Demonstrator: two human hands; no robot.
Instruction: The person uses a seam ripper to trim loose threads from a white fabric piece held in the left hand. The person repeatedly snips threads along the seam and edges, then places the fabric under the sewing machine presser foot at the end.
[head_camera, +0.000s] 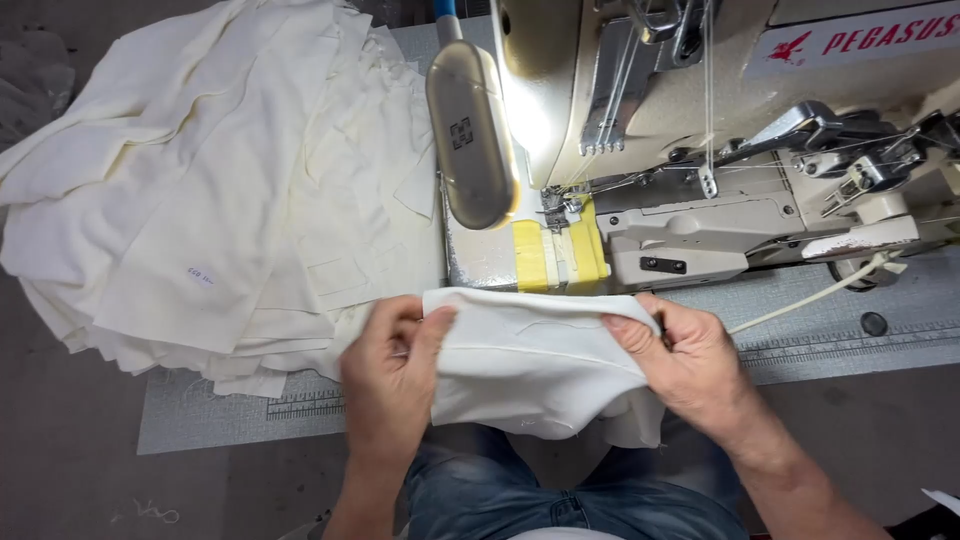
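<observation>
A folded piece of white fabric (535, 365) is stretched between my two hands just in front of the sewing machine. My left hand (392, 365) pinches its left edge with thumb on top. My right hand (680, 362) grips its right edge. The fabric's folded top edge lies close to the machine's bed, where yellow tape (560, 255) covers the plate under the presser foot (560, 210). The lower part of the fabric hangs over my lap in blue jeans (520, 490).
A large stack of cream fabric pieces (220, 180) covers the table's left side. The beige industrial sewing machine (740, 130) fills the upper right, with a lit lamp (470, 130) at its left. A grey table edge with a ruler strip (300, 405) runs across.
</observation>
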